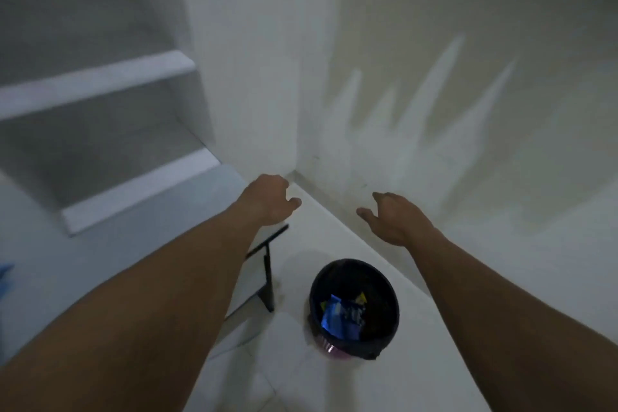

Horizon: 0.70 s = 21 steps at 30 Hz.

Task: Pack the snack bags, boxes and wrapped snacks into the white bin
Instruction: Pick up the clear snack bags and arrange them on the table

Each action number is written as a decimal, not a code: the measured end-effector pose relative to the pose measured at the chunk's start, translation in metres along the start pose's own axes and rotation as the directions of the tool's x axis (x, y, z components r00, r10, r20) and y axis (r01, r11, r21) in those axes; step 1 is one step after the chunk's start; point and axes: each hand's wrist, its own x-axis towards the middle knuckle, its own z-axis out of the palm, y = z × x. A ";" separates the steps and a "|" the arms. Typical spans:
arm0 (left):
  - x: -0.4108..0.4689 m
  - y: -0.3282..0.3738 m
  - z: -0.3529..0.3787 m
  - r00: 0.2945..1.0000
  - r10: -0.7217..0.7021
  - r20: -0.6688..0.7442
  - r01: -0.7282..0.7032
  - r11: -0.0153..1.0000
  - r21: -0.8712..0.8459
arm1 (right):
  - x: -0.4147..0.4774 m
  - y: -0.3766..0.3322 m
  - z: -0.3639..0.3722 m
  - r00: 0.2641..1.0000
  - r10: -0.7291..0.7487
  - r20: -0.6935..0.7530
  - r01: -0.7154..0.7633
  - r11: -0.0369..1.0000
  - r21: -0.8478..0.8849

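Observation:
Both my arms reach forward over the floor toward a room corner. My left hand (267, 199) hangs with fingers loosely curled and holds nothing. My right hand (394, 217) is likewise empty, its fingers relaxed and slightly spread. Below them a dark round waste basket (321, 291) stands on the floor, with a blue wrapper (341, 314) and a bit of yellow packaging inside. No white bin and no other snack bags or boxes are in sight. The picture is dim and blurred.
White shelves (100, 80) fill the upper left. A pale table surface (187, 207) with black metal legs (267, 274) lies under my left arm. White walls meet in a corner (296, 170) ahead. The floor is white tile.

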 end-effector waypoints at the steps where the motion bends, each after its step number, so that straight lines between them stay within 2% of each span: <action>1: -0.016 -0.012 -0.019 1.000 -0.023 -0.021 0.023 1.000 0.003 | -0.006 -0.018 -0.014 1.000 -0.023 -0.007 0.023 1.000 -0.011; 6: -0.101 -0.081 -0.096 0.981 -0.140 -0.132 0.145 0.989 0.030 | -0.028 -0.115 -0.068 0.985 -0.164 -0.062 0.160 0.985 -0.065; 11: -0.192 -0.160 -0.154 0.931 -0.263 -0.252 0.276 0.961 0.018 | -0.050 -0.232 -0.098 0.945 -0.316 -0.086 0.309 0.947 -0.092; 21: -0.344 -0.298 -0.221 0.763 -0.552 -0.335 0.555 0.826 -0.098 | -0.086 -0.447 -0.103 0.792 -0.609 -0.042 0.604 0.792 -0.092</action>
